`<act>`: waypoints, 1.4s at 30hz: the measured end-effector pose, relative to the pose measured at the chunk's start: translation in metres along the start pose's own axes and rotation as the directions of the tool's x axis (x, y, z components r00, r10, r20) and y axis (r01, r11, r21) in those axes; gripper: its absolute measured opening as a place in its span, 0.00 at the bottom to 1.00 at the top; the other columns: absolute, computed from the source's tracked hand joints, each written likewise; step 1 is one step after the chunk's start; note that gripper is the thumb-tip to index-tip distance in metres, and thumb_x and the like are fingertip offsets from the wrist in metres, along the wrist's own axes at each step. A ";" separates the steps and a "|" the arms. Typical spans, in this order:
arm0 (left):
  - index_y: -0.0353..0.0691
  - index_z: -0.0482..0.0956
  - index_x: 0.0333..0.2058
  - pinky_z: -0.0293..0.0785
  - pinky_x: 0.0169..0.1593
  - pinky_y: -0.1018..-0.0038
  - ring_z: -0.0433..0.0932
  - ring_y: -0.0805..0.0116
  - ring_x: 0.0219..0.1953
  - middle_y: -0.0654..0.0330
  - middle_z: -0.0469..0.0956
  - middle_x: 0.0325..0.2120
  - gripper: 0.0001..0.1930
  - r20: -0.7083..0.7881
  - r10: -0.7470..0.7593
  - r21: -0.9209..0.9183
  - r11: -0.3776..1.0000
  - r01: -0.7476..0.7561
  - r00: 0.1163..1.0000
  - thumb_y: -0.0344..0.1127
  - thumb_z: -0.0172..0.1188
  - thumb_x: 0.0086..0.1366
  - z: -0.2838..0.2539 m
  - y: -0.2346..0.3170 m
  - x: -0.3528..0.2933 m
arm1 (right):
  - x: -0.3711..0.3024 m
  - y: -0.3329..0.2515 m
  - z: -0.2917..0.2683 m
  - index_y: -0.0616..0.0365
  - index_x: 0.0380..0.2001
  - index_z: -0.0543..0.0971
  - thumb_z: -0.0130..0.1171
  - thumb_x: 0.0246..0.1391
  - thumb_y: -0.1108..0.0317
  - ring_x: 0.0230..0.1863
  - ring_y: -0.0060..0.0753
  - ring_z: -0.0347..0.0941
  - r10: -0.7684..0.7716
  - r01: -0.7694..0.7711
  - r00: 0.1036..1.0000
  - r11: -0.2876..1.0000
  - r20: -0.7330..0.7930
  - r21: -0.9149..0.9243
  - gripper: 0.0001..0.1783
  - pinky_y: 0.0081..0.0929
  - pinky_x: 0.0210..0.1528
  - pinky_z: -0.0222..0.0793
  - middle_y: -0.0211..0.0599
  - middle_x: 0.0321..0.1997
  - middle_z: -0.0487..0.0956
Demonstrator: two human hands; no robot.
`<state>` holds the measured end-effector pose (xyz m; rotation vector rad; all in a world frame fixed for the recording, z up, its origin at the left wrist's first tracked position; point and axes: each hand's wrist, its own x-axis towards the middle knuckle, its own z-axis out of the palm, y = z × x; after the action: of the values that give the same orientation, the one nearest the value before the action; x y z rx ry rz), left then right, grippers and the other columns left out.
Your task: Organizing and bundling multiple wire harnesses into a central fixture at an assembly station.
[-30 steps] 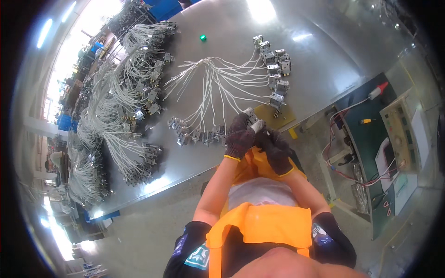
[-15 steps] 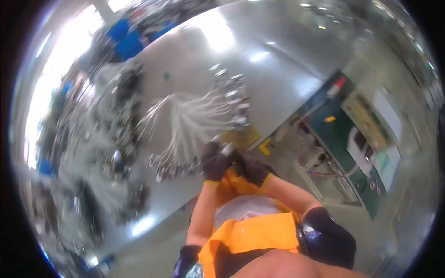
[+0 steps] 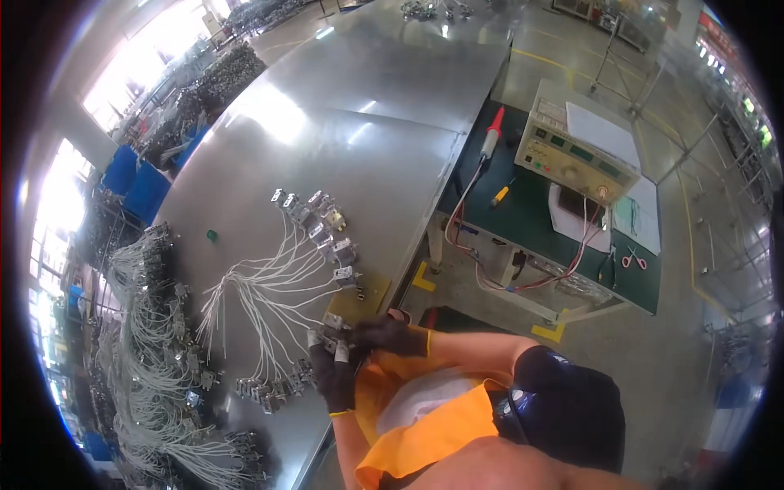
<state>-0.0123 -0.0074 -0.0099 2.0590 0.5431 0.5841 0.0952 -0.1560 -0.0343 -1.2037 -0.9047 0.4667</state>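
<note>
Both my hands, in dark gloves with yellow cuffs, are together at the near edge of the metal table. My left hand [image 3: 332,377] has its fingers and thumb, pale at the tips, closed round a small boxy metal fitting [image 3: 331,325]. From the right, my right hand [image 3: 387,336] reaches that fitting with curled fingers; what they grip is hidden. Beyond my hands lies a brownish-yellow block [image 3: 359,300]. A fan of white wires [image 3: 260,287] spreads on the table, with metal fittings [image 3: 320,233] at its far right end and more fittings [image 3: 273,390] at its near end.
A large heap of wired fittings [image 3: 151,351] fills the left side. A small green piece [image 3: 211,235] lies on the metal table [image 3: 367,175]. On the right, a green-topped bench [image 3: 523,214] carries a test instrument [image 3: 572,155], a red-tipped probe [image 3: 492,135], a yellow-handled tool [image 3: 500,196] and scissors [image 3: 633,260].
The view has turned and sharpened, so the table and bench sit differently in it. My hands stay close together; the fitting at my left fingertips now shows clearly.
</note>
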 end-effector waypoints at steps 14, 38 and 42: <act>0.31 0.67 0.57 0.73 0.49 0.61 0.76 0.47 0.43 0.44 0.75 0.43 0.32 -0.083 0.437 0.355 0.853 -0.383 0.896 0.43 0.65 0.60 0.032 -0.002 0.027 | 0.009 -0.045 -0.031 0.56 0.47 0.76 0.53 0.66 0.65 0.32 0.21 0.77 0.525 -0.481 0.822 0.848 -0.222 0.224 0.11 0.22 0.34 0.74 0.31 0.34 0.79; 0.34 0.73 0.50 0.70 0.50 0.62 0.74 0.49 0.44 0.46 0.74 0.41 0.27 -0.100 0.046 0.054 0.998 -0.040 0.994 0.50 0.63 0.61 0.025 0.015 0.025 | -0.017 -0.023 0.017 0.62 0.43 0.80 0.59 0.59 0.74 0.35 0.23 0.77 -0.186 0.134 0.981 0.849 -0.052 -0.511 0.09 0.25 0.38 0.74 0.34 0.42 0.81; 0.35 0.73 0.50 0.72 0.49 0.63 0.74 0.51 0.44 0.46 0.74 0.42 0.26 -0.062 0.158 0.181 0.973 -0.145 0.985 0.49 0.64 0.62 0.025 0.010 0.025 | -0.011 -0.031 0.017 0.60 0.44 0.81 0.59 0.56 0.77 0.38 0.44 0.79 0.393 -0.385 0.872 0.919 -0.291 0.087 0.12 0.34 0.42 0.72 0.43 0.40 0.82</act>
<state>0.0239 -0.0149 -0.0085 2.2677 0.4992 0.7290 0.0705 -0.1638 -0.0077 -1.3951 -0.3868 0.5928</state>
